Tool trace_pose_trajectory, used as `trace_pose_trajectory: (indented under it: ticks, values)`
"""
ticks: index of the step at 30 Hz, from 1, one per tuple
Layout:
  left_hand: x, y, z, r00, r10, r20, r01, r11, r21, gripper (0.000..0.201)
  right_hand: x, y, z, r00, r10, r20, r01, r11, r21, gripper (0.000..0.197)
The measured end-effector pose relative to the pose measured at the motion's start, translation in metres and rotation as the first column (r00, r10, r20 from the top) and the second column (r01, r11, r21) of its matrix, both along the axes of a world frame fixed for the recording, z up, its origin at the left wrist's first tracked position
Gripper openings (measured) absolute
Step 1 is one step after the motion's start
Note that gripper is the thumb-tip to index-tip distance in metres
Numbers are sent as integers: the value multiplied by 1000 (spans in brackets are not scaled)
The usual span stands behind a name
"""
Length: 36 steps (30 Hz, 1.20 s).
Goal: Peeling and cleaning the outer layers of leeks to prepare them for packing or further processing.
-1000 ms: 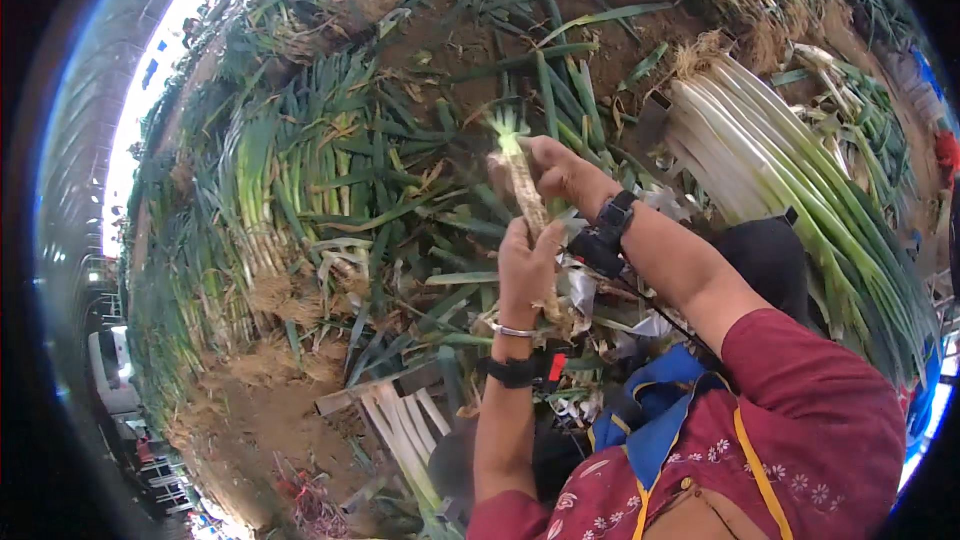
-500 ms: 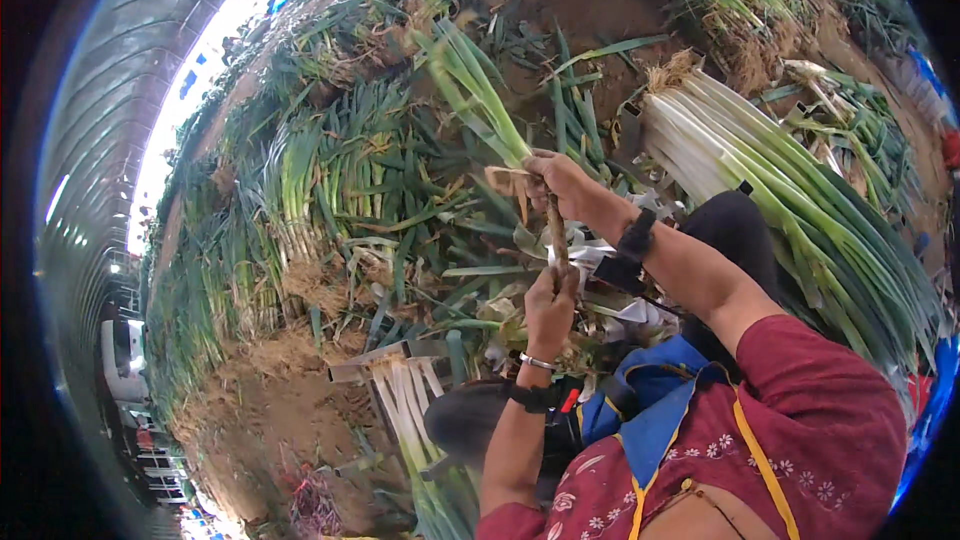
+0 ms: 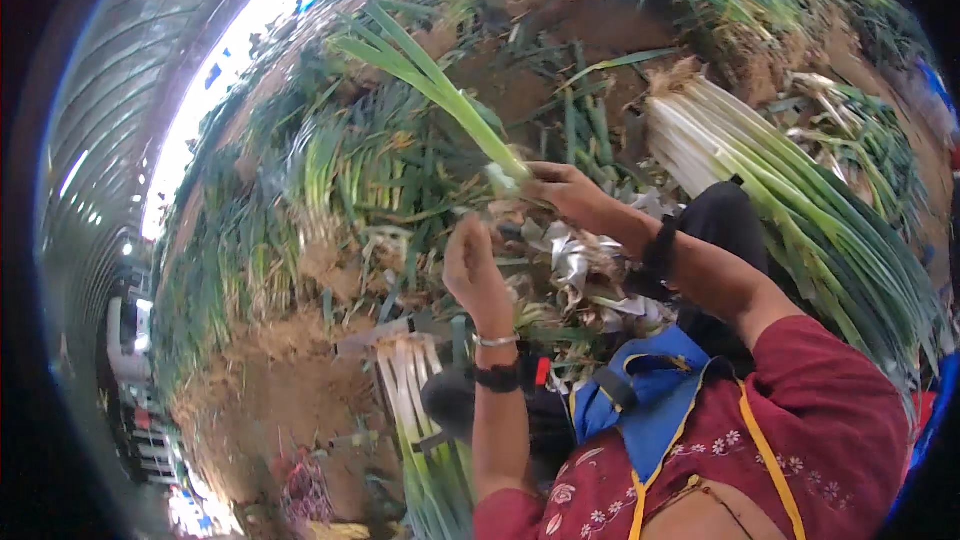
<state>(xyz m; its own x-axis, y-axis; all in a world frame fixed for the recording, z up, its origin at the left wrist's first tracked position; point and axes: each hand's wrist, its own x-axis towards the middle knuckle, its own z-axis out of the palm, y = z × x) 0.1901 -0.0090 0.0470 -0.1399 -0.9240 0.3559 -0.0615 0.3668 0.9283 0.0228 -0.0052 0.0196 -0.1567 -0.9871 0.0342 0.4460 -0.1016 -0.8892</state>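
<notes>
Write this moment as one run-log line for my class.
Right hand: gripping leek | left hand: near leek, contents unclear | person's right: large leek bundle | person's left: smaller leek bundle

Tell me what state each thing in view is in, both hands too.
Leek: held aslant, leaves spread toward the upper left
Right hand: closed on the leek's lower part
Left hand: raised, apart from the leek; whether it holds anything is unclear
Large leek bundle: lying down, roots on
Small leek bundle: lying, white ends away from the person
Pale scraps: loose, scattered
</notes>
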Motion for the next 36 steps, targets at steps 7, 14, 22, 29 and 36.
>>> trace_pose_trajectory:
  ticks: [7,14,22,29,36]
  values:
    - [29,-37,21,985,-109,-135,130,979,159,32,60,17,-34,909,-51,-413,-77,955,-286,44]
    - [56,-45,-36,803,-140,580,65,987,148,37,39,2,-63,462,2,-887,-307,939,-158,73]
    - [44,-52,-41,912,-37,409,30,999,25,32,30,-1,-69,495,-147,-856,-385,846,-368,38]
    - [61,-36,-11,966,-13,-260,123,902,414,21,94,12,-5,887,354,297,-380,924,33,47]
    - [50,-37,-28,916,-22,-401,229,850,475,27,77,0,-19,885,287,365,-341,935,93,32]
